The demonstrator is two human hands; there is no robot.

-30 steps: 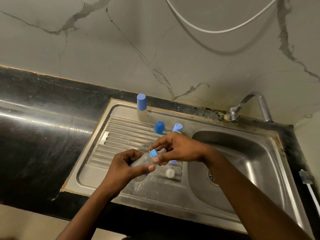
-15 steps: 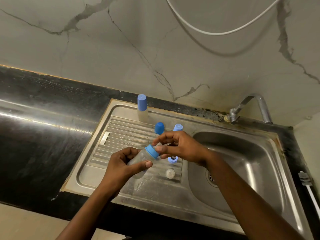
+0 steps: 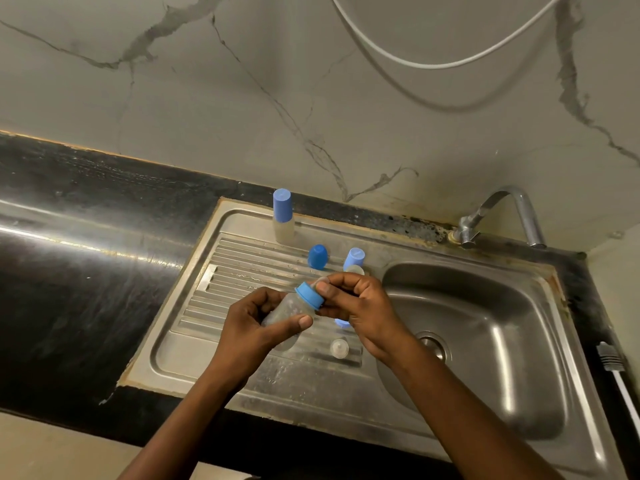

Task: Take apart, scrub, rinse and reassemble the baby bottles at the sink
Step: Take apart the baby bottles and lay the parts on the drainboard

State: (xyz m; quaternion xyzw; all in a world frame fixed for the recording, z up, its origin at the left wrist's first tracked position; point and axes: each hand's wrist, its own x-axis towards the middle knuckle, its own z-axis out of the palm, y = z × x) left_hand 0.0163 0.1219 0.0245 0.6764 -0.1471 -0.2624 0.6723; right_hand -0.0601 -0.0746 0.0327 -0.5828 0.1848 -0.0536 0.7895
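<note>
My left hand [image 3: 254, 327] grips a clear baby bottle [image 3: 289, 308] tilted over the draining board. A blue collar ring [image 3: 309, 295] sits on the bottle's neck, and my right hand [image 3: 360, 306] pinches the clear teat at that ring. A capped bottle [image 3: 283, 216] stands upright at the back of the board. A dark blue cap [image 3: 317, 257] and a light blue capped piece [image 3: 354, 259] stand behind my hands. A loose clear teat [image 3: 339, 348] lies on the board, and a blue ring [image 3: 341, 323] shows partly under my right hand.
The steel sink bowl [image 3: 485, 341] with its drain lies to the right, and the tap [image 3: 498, 216] stands behind it. A white brush [image 3: 616, 372] rests on the black counter at the far right. A white cable [image 3: 433, 62] hangs on the wall.
The bottle has been lifted and tilted up, with the blue ring now seated on its neck. My right hand has shifted from over the ring to pinching the teat.
</note>
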